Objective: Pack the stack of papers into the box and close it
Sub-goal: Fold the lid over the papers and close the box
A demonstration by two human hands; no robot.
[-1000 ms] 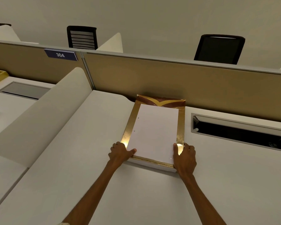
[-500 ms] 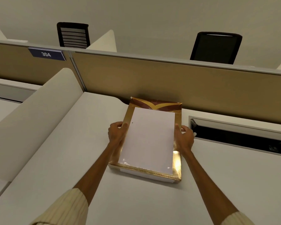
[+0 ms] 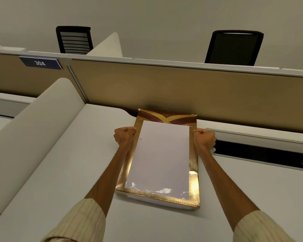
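Note:
A flat gold box lies on the white desk, its far end against the tan partition. Its gold-framed top has a glossy window, and the white stack of papers shows through it. A white base edge shows under the near gold rim. My left hand is curled into a fist against the box's far left edge. My right hand is curled the same way on the far right edge. Both thumbs pinch the gold rim.
The tan partition stands just behind the box. A dark cable slot is sunk into the desk at the right. A curved white divider rises on the left. Two black chairs stand beyond the partition.
Both hands have slid along the box's sides from the near corners to the far end. The fingers have curled into fists on the rim. The box stays in place.

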